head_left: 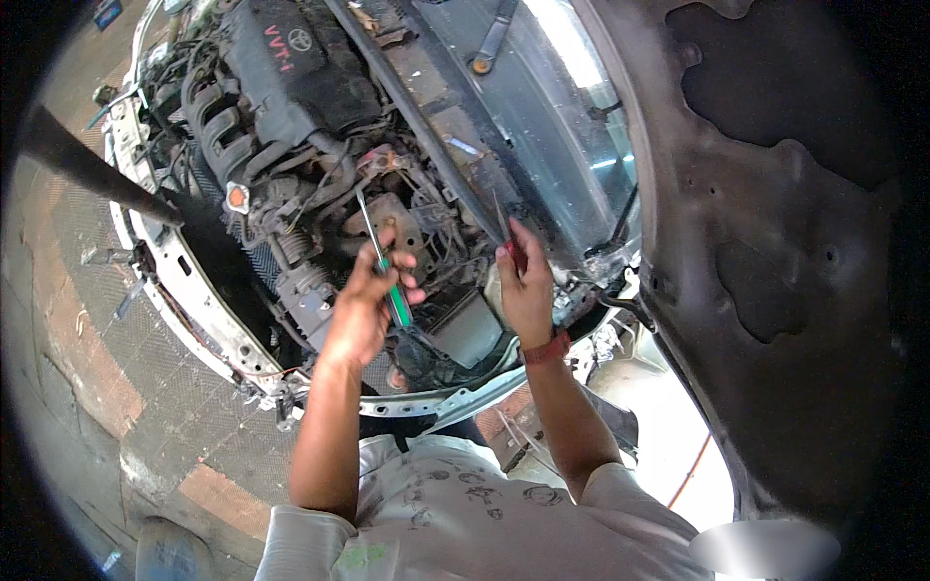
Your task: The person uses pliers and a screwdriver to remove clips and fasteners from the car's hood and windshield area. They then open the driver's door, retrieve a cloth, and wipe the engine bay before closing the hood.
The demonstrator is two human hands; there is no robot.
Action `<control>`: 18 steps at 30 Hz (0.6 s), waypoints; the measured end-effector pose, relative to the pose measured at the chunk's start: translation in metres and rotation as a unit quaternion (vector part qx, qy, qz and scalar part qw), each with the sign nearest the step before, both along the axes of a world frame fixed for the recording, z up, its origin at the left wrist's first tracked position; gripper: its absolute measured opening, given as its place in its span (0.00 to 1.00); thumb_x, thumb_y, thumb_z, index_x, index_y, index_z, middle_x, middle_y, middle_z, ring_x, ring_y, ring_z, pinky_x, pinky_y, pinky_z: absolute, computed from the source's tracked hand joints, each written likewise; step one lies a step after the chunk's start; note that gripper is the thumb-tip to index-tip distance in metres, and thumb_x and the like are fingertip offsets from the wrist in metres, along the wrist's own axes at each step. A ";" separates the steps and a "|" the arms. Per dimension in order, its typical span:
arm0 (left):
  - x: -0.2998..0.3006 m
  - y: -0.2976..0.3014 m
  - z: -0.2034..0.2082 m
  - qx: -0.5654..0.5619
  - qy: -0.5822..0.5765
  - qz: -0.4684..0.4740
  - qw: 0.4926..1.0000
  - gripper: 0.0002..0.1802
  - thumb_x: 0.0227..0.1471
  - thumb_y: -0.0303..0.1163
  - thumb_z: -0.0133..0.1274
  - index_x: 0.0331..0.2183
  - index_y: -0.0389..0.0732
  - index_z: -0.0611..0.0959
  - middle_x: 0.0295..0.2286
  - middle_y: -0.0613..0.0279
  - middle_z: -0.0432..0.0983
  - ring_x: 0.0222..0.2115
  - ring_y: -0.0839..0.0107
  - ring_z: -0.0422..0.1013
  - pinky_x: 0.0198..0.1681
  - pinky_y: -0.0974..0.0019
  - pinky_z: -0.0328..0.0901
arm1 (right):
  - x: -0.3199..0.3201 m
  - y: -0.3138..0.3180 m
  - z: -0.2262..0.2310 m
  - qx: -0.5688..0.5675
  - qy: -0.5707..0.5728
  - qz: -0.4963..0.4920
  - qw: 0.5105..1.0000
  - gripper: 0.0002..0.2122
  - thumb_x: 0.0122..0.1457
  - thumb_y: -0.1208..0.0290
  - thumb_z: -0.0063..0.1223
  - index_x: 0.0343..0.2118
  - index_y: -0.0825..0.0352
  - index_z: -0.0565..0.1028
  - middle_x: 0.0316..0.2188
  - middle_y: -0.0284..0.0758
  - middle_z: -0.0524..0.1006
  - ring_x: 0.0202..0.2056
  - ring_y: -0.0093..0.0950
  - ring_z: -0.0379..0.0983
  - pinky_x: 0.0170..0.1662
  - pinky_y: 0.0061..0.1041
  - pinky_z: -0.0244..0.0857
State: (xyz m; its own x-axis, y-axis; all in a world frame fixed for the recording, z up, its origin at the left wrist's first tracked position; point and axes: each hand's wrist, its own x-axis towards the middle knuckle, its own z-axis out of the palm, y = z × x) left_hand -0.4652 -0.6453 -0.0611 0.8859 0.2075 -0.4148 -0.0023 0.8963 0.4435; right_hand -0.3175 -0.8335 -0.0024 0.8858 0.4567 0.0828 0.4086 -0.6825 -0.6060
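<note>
In my left hand [360, 315] is a screwdriver with a green and black handle [398, 304]. Its bare metal shaft points away from me over the engine bay, and some of the fingers are spread around the handle. My right hand [526, 290], with a red band on the wrist, pinches a thin, pointed tool with a red handle [516, 256]; its exact kind is hard to make out. Both hands are above the near side of the engine bay. Between them lie a dusty metal bracket [395, 225] and a grey box-shaped part [469, 331].
A black engine cover [300, 73] sits at the far left of the bay. Nearer is an orange-topped cap [237, 198]. A ratchet wrench [492, 44] rests by the windshield [552, 107]. The raised hood [775, 242] fills the right; a dark bar [97, 169] crosses the left.
</note>
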 end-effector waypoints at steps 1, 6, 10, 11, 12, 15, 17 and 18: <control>-0.014 -0.015 -0.009 -0.009 0.006 0.008 1.000 0.29 0.70 0.29 0.43 0.68 0.43 0.60 0.51 0.57 0.72 0.46 0.68 0.72 0.50 0.60 0.75 | -0.015 -0.003 -0.005 0.025 0.089 -0.012 0.996 0.19 0.70 0.68 0.52 0.61 0.67 0.71 0.47 0.44 0.79 0.42 0.38 0.77 0.50 0.36 0.70; -0.042 -0.085 -0.020 -0.088 -0.004 0.005 0.996 0.34 0.70 0.58 0.41 0.68 0.52 0.60 0.61 0.58 0.67 0.62 0.60 0.64 0.65 0.47 0.59 | -0.098 -0.002 -0.042 0.066 0.271 -0.003 0.960 0.17 0.72 0.63 0.52 0.56 0.67 0.71 0.44 0.37 0.79 0.41 0.29 0.77 0.46 0.29 0.71; -0.043 -0.111 -0.010 -0.103 -0.065 -0.009 0.993 0.47 0.66 0.68 0.38 0.74 0.53 0.50 0.69 0.60 0.55 0.69 0.61 0.54 0.69 0.44 0.49 | -0.115 -0.003 -0.024 0.020 0.166 0.047 0.985 0.17 0.68 0.65 0.56 0.54 0.67 0.71 0.41 0.49 0.78 0.43 0.48 0.78 0.47 0.39 0.70; -0.042 -0.109 -0.008 -0.100 -0.080 -0.028 0.991 0.47 0.67 0.67 0.38 0.74 0.52 0.48 0.70 0.58 0.51 0.70 0.61 0.49 0.71 0.48 0.46 | -0.105 -0.011 -0.024 0.035 0.209 0.062 0.975 0.17 0.67 0.65 0.57 0.54 0.67 0.70 0.39 0.48 0.78 0.41 0.44 0.77 0.45 0.37 0.70; -0.042 -0.106 -0.008 -0.096 -0.094 -0.046 0.990 0.47 0.68 0.65 0.38 0.74 0.51 0.46 0.72 0.57 0.47 0.72 0.62 0.44 0.72 0.53 0.42 | -0.088 -0.020 -0.024 0.049 0.252 0.077 0.963 0.18 0.67 0.64 0.58 0.55 0.67 0.70 0.38 0.46 0.77 0.38 0.39 0.77 0.44 0.35 0.70; -0.039 -0.084 0.010 0.116 -0.090 -0.135 0.980 0.45 0.70 0.62 0.37 0.74 0.48 0.44 0.74 0.54 0.40 0.74 0.62 0.35 0.74 0.58 0.36 | -0.041 -0.019 0.007 -0.015 0.072 0.098 0.992 0.19 0.67 0.65 0.58 0.57 0.64 0.70 0.37 0.46 0.79 0.38 0.45 0.78 0.42 0.39 0.72; -0.041 -0.078 0.016 0.236 -0.075 -0.161 0.955 0.42 0.72 0.58 0.38 0.73 0.43 0.52 0.73 0.52 0.46 0.74 0.59 0.42 0.74 0.57 0.40 | -0.010 -0.018 0.017 -0.072 -0.059 0.067 0.993 0.18 0.66 0.67 0.58 0.56 0.64 0.71 0.41 0.47 0.80 0.42 0.51 0.76 0.45 0.45 0.71; -0.044 -0.077 0.017 0.219 -0.077 -0.163 0.959 0.41 0.72 0.57 0.39 0.73 0.43 0.54 0.72 0.52 0.49 0.72 0.58 0.46 0.73 0.57 0.43 | 0.006 -0.024 0.018 -0.089 -0.093 0.089 0.988 0.18 0.66 0.67 0.58 0.56 0.64 0.71 0.44 0.46 0.79 0.44 0.51 0.76 0.47 0.44 0.69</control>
State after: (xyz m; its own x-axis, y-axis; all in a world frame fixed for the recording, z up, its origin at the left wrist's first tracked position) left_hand -0.5094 -0.7222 -0.0438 0.9770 0.0335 -0.2106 0.1513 0.5874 0.7951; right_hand -0.3111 -0.8579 0.0154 0.7668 0.6264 0.1400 0.6250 -0.6788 -0.3856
